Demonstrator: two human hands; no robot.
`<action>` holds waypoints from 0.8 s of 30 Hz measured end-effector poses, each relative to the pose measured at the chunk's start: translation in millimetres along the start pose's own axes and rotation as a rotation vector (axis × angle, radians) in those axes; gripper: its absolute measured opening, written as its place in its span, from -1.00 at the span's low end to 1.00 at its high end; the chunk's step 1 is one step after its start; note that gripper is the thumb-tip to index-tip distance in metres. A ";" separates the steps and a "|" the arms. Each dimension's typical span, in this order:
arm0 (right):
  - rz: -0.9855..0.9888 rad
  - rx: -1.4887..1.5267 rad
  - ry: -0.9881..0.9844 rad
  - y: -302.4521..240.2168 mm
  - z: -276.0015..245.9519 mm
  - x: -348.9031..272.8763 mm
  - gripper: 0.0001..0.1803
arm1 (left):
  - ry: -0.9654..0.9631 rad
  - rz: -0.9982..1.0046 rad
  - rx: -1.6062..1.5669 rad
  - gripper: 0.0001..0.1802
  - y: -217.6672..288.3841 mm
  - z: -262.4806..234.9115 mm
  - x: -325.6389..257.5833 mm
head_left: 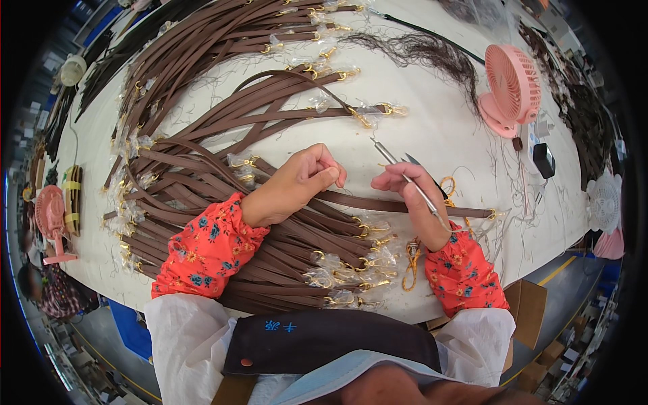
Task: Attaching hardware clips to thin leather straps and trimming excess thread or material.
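Head view, left hand (293,185) fisted on brown straps (202,182), right hand (415,196) gripping snips (405,177) upright.

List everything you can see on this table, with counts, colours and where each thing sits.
brown straps: many, brown with gold clasps in clear wrap, spread over the table's left and centre
snips: one, metal, in the right hand
pink fan: one, table's right side
second pink fan: one, left edge
loose threads: dark tangle, top centre
table: one, white
cardboard box: one, brown, lower right
left hand: closed grip, resting on the straps
right hand: closed grip on the snips
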State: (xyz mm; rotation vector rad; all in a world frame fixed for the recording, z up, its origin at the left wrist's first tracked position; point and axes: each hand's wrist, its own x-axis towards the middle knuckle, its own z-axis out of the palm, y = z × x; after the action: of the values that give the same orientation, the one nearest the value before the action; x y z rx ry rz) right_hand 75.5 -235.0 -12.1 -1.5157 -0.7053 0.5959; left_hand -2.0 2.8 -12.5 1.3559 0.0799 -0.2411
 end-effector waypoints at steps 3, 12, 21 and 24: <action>-0.027 0.362 0.005 2.2 1.1 0.9 -0.49 | 0.003 -0.002 0.010 -0.83 -1.8 -1.5 0.5; 0.049 0.524 -0.095 6.8 -7.5 1.3 -0.65 | -0.010 0.010 0.017 -0.83 -2.6 0.2 1.3; 0.065 0.604 -0.068 9.5 -8.6 2.7 -0.69 | -0.015 0.004 0.024 -0.83 -2.7 -0.1 1.1; 0.075 0.588 -0.077 9.6 -8.9 2.8 -0.68 | -0.013 0.002 0.022 -0.84 -3.0 -0.2 1.4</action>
State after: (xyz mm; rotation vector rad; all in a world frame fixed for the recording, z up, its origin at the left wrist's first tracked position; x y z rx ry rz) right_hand 84.7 -239.0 -20.9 -0.9780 -0.4731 0.8372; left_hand -1.3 2.2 -15.7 1.3763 0.0652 -0.2499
